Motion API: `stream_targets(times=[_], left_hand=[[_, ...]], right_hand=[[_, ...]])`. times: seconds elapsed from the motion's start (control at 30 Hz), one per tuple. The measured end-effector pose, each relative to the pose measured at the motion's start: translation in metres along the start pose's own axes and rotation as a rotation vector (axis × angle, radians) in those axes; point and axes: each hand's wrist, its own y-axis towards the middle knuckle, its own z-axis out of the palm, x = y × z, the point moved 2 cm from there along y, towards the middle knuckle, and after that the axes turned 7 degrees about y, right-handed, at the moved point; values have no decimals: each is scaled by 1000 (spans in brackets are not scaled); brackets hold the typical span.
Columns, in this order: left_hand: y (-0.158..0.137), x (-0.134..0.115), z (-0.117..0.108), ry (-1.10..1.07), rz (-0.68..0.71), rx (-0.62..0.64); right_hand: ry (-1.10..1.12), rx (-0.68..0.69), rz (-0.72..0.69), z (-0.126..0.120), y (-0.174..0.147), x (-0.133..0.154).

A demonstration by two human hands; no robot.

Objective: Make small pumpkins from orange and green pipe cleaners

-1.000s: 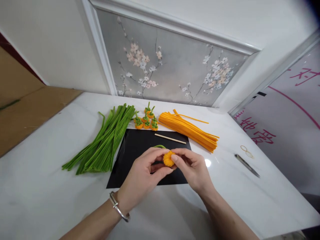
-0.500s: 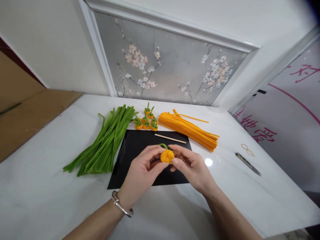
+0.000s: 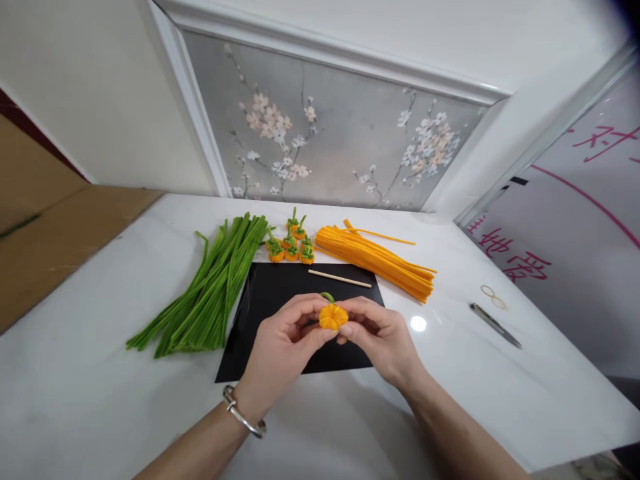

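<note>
Between both hands, over a black mat (image 3: 280,283), is a small orange pipe-cleaner pumpkin (image 3: 333,317) with a curved green stem (image 3: 327,297) behind it. My left hand (image 3: 287,340) pinches its left side between thumb and fingers. On the other side, my right hand (image 3: 383,337) grips it the same way, with the thumb at its lower right. The pumpkin's ribbed round face is turned toward me. Its far side is hidden by the fingers. A pale thin stick (image 3: 340,278) lies on the mat beyond the hands.
Green pipe cleaners (image 3: 213,293) lie in a bundle at left, orange pipe cleaners (image 3: 377,260) at right. Several finished little pumpkins (image 3: 291,245) stand behind the mat. Tweezers (image 3: 495,325) and clear-looking rings (image 3: 494,297) rest at far right. A cardboard box (image 3: 75,247) borders the left.
The pumpkin has been tilted so its ribbed face shows more fully. My right fingers have closed in nearer to it. The view has shifted slightly.
</note>
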Motion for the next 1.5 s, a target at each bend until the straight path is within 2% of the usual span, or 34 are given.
stream_targets(times=[0.17, 0.3, 0.47, 0.67, 0.8, 0.9, 1.07, 1.23, 1.37, 1.5], left_hand=[[-2, -1, 4, -180, -122, 66], [-2, -3, 3, -121, -95, 79], [-2, -1, -1, 37, 10, 73], [-1, 0, -4, 107, -5, 48], [-1, -4, -5, 167, -12, 51], [0, -4, -5, 171, -1, 54], [1, 7, -4, 0, -93, 87], [4, 14, -6, -76, -146, 115], [4, 9, -8, -158, -183, 113], [2, 2, -11, -360, -284, 80]], right_hand=[[26, -39, 74, -2, 2, -1], [15, -23, 76, -4, 2, -5], [-128, 20, -94, -5, 1, -7], [-409, 41, -262, -5, 1, -1], [-479, 40, -277, -6, 1, -1], [-452, 54, -247, -5, 1, -4], [-237, 95, -137, -5, 4, -15], [-215, 81, -124, -15, 10, -24], [-322, 57, -113, -21, 13, -25], [-487, 76, -215, -14, 14, -22]])
